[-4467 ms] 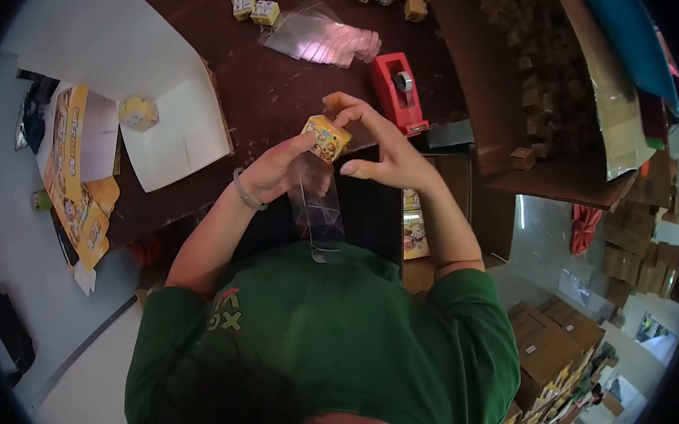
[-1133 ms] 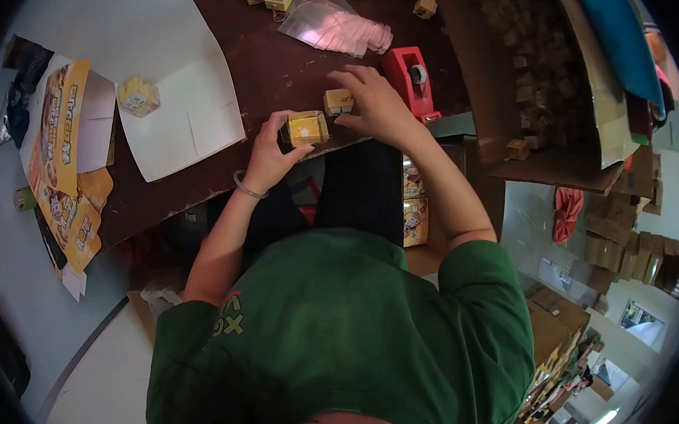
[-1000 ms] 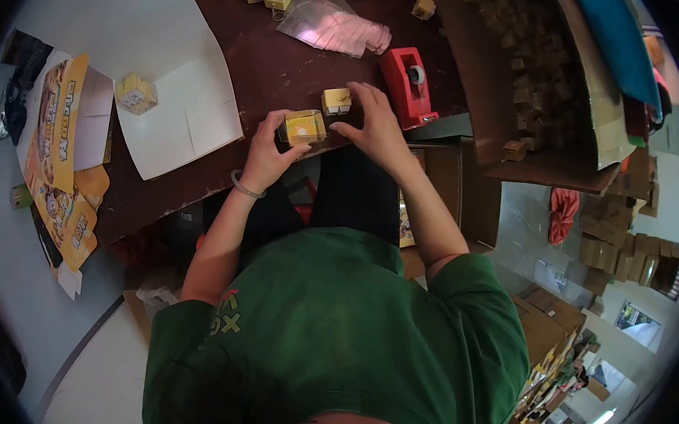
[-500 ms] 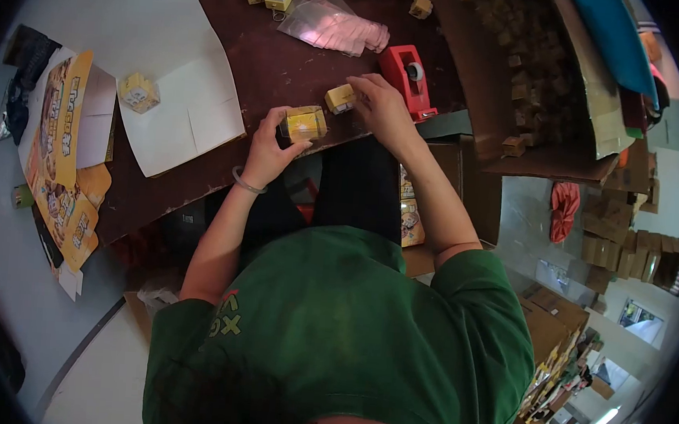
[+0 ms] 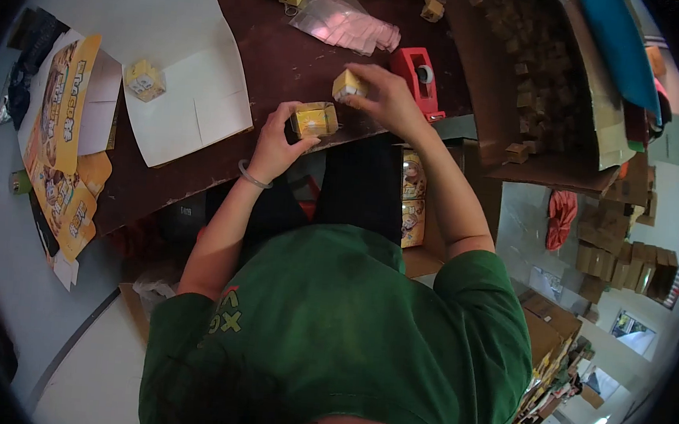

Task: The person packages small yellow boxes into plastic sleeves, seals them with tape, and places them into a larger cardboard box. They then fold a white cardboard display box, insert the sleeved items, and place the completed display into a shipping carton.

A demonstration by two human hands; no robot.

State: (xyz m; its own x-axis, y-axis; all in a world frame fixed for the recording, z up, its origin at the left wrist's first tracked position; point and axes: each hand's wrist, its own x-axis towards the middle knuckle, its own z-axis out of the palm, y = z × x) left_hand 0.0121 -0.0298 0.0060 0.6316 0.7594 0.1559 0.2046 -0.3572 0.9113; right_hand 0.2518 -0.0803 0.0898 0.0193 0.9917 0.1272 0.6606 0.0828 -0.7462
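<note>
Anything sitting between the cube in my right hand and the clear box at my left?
Nothing visible stands between the cube in the right hand and the clear box at the left hand; only bare tabletop shows there. The red tape dispenser is on the right hand's other side.

The tape dispenser (image 5: 418, 83) sits on the table (image 5: 275, 58); right of it, the carton (image 5: 478, 103); behind-left, bags (image 5: 348, 27); front-left, the case (image 5: 314, 121); farther left, the tray (image 5: 176, 126), holding 1 cube (image 5: 145, 80).

Cube ctn (image 5: 602, 120) cut off @ top.
</note>
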